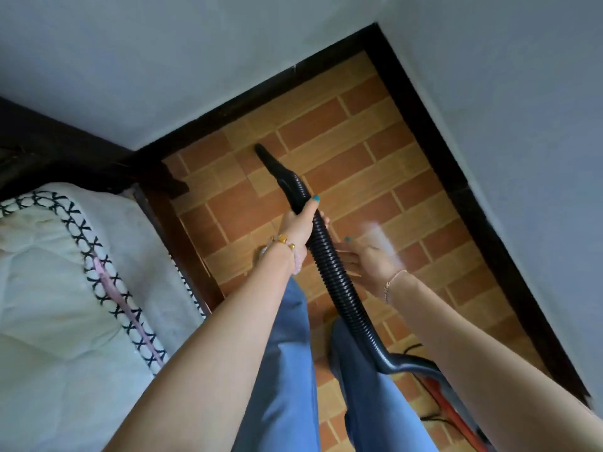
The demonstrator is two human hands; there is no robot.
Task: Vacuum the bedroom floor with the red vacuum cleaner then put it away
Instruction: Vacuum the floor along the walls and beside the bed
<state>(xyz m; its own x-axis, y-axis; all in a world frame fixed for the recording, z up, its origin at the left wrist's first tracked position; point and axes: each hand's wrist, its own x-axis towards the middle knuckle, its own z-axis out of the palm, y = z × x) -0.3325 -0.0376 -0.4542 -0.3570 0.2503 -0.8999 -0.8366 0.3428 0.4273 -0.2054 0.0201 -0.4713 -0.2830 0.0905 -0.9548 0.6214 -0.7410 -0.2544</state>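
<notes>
The left hand (298, 225) is closed around the black ribbed hose (336, 282), gripping it just behind the tapered nozzle (270, 161), whose tip points down at the brick-patterned floor (359, 132) near the corner of the room. The right hand (368, 256) sits just beside the hose further back. It is blurred, but its fingers seem to be stretched out and loose against the ribs rather than wrapped round them.

The hose runs down between the person's legs in blue trousers (287, 370) to the red vacuum cleaner (439, 394), which stands on the floor at the lower right. The right forearm covers most of it, so only a strip of red and a dark top edge show. A black cord (412, 347) lies on the tiles next to it, partly hidden.

On the left is a bed with a pale quilted mattress (65, 288) in a dark wooden frame (65, 151), cut off by the picture edge. A dark skirting board (440, 158) lines the grey walls (522, 93), leaving a narrow lane of floor between bed and wall.
</notes>
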